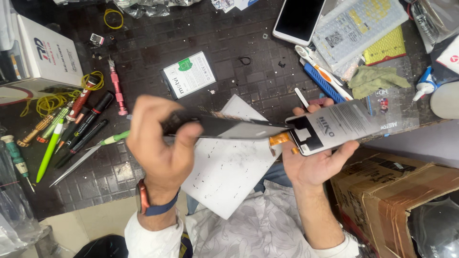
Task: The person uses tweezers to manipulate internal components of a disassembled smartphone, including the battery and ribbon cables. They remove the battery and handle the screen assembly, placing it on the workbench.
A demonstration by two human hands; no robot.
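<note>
Battery (189, 74), tweezers (76, 162), pens (81, 126) around both hands' phone panel (224, 128)

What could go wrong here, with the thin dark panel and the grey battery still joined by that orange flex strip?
1. The orange flex strip bridges the thin dark panel in the left hand and the grey flat battery in the right hand; pulling them apart could tear it.
2. Both are held in the air past the edge of the dark tiled mat; a slip could drop them.
</note>
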